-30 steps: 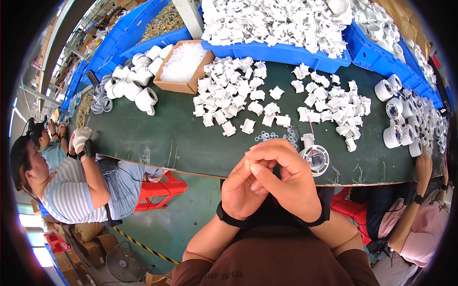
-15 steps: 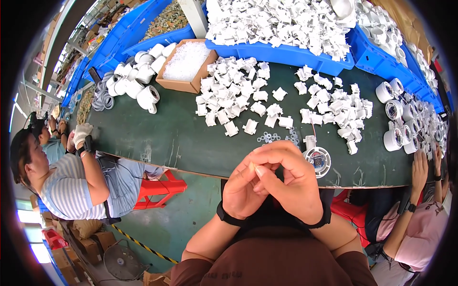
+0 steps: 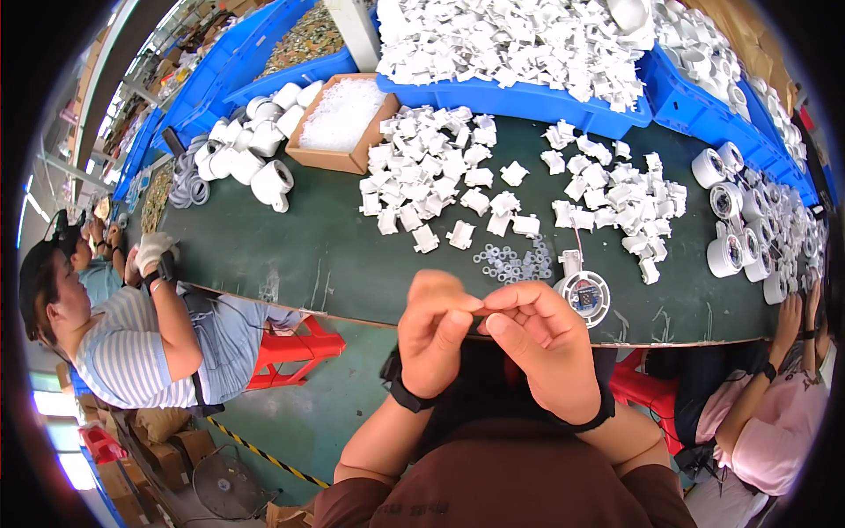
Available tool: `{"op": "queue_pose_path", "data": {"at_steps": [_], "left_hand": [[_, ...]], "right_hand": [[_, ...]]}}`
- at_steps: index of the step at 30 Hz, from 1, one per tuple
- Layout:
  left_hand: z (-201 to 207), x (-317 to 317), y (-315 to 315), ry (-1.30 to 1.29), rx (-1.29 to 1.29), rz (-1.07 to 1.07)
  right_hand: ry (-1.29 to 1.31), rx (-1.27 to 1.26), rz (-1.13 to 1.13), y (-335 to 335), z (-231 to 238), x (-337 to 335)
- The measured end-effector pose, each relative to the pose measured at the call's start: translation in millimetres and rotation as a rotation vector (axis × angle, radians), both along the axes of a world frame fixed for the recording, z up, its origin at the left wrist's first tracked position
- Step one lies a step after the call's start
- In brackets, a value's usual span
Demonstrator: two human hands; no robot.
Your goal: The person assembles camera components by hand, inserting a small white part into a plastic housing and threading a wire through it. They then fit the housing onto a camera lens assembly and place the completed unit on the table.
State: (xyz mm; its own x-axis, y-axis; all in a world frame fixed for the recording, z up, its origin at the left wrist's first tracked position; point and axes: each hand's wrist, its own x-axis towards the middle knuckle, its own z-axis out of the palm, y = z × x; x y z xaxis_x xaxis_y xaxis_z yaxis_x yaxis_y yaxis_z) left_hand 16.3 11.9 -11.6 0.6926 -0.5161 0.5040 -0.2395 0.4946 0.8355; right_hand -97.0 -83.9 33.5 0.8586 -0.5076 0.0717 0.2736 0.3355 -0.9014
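My left hand [image 3: 432, 336] and my right hand [image 3: 543, 345] meet fingertip to fingertip just in front of the table edge. Both are pinched, thumb against fingers, and whatever sits between them is too small or hidden to make out. Beyond them on the table lies a little pile of small translucent rings [image 3: 510, 264]. Beside my right hand rests a round white housing [image 3: 584, 297] with a small circuit board inside and a thin wire rising from it.
White plastic clips lie in a left heap [image 3: 422, 167] and a right heap [image 3: 616, 194]. Behind stands a blue bin [image 3: 528, 97] of similar parts, beside a cardboard box [image 3: 330, 158]. Finished-looking round units [image 3: 726, 202] crowd the right. People sit at both sides, one on a red stool [image 3: 295, 356].
My hands have drawn slightly apart and lower, from overlapping to touching only at the fingertips. More of the translucent rings shows now.
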Motion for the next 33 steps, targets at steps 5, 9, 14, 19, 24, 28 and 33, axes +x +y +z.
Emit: {"op": "queue_pose_path", "data": {"at_steps": [5,9,14,19,24,28,33], "left_hand": [[8,15,21,-0.809,0.246,0.309],[15,25,21,-1.086,0.205,0.318],[18,33,22,-1.213,0.158,0.317],[21,34,23,-1.271,0.133,0.293],[21,31,21,-1.231,0.111,0.229],[19,31,23,-1.225,0.103,0.223],[18,33,23,-1.23,0.093,0.202]], "right_hand": [[-0.022,0.11,0.071,-11,2,-7],[-0.051,0.106,0.101,-16,-1,-13],[-0.039,-0.006,0.109,-19,-3,-17],[-0.002,-0.048,0.133,-22,-1,-21],[-0.019,-0.051,0.146,-26,-2,-21],[0.001,-0.058,0.172,-28,1,-21],[-0.012,-0.075,0.197,-30,0,-21]]}}
